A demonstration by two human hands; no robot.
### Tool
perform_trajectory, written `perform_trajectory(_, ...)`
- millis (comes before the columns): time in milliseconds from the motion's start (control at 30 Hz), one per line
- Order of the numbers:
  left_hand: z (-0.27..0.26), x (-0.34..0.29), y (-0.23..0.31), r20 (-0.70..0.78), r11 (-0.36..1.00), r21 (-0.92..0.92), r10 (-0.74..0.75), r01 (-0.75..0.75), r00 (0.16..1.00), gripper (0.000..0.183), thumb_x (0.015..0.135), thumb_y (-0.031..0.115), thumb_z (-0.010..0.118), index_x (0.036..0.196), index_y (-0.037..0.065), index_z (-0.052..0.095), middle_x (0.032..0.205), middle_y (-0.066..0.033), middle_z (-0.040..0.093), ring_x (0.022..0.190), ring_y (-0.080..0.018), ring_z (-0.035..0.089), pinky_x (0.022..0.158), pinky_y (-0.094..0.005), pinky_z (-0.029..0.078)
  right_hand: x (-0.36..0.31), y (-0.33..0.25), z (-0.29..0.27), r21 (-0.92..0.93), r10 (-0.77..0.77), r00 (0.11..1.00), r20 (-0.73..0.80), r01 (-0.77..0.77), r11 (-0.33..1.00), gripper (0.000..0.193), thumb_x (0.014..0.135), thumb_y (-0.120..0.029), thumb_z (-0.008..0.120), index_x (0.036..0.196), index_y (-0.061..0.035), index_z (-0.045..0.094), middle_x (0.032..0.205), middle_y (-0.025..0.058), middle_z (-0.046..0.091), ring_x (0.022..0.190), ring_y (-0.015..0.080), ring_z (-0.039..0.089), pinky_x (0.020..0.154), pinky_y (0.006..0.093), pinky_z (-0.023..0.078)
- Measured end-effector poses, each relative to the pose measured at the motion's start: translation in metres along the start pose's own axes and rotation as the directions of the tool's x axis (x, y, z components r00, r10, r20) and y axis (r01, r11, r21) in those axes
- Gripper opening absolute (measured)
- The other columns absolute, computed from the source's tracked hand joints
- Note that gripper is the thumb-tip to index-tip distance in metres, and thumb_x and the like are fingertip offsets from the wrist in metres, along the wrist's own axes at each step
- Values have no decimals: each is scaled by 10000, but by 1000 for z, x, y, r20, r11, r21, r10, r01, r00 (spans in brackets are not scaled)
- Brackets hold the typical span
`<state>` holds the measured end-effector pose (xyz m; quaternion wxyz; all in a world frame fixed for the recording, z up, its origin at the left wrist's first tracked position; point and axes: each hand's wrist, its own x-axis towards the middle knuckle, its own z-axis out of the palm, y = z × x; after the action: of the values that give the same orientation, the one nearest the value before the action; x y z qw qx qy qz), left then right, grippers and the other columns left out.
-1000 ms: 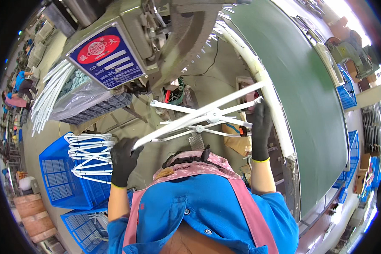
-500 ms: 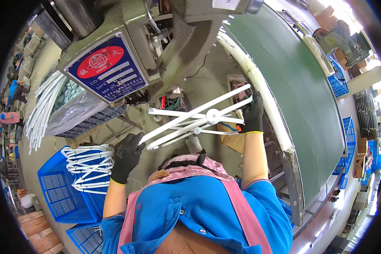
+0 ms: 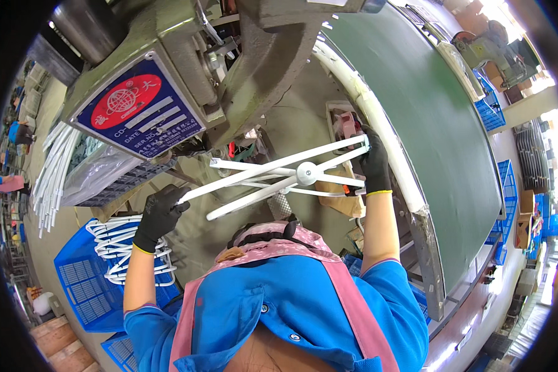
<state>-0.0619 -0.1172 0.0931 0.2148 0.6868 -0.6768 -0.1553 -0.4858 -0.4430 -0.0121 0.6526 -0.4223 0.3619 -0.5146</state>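
1. We hold the white frame (image 3: 260,172) in mid-air in front of our body, between both hands and above the grey floor (image 3: 301,121). Its tubes cross in an X at a round pivot (image 3: 307,173).
2. Our left hand (image 3: 161,214), in a dark glove, has its fingers (image 3: 175,214) curled closed about the left end of the upper long tube.
3. Our right hand (image 3: 374,162), also gloved, closes its fingers (image 3: 374,146) on the frame's right end; the glove hides exactly how each finger sits. It is near the white padded edge (image 3: 384,118) of the green counter (image 3: 421,130), and we cannot tell whether they touch.
4. One lower tube ends free, pointing toward our left, just beyond our pink apron (image 3: 273,248).
5. At our left stands a blue basket (image 3: 84,282) with bent white tubes (image 3: 130,248) in it; part of a second blue basket (image 3: 119,350) shows below.
6. Ahead on the left, a machine (image 3: 186,68) bears a blue and red plate (image 3: 139,111). Beside it, slim white rods (image 3: 53,177) lie in a bundle near a clear plastic sheet (image 3: 102,167).
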Motion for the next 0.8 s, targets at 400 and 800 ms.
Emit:
perform_trajectory(400, 37, 61, 6, 204, 978, -189, 131, -93, 970, 395, 826, 325, 692, 1125, 71, 646, 1111, -158, 649, 988, -301, 630, 860, -405, 479, -29, -29, -21, 55, 358, 929, -95, -354, 933, 359, 981, -382, 476, 1134, -68, 561, 928, 77, 630, 865, 215, 638, 730, 350, 555)
perform_trajectory(800, 68, 51, 23, -360, 998, 48, 53, -39, 931, 290, 753, 277, 724, 1001, 138, 663, 859, -108, 620, 821, -303, 580, 686, -430, 474, -75, -22, 188, -410, 85, 401, 912, 888, 210, 358, 856, -216, 610, 1202, -130, 586, 903, 119, 625, 829, 329, 600, 710, 451, 491)
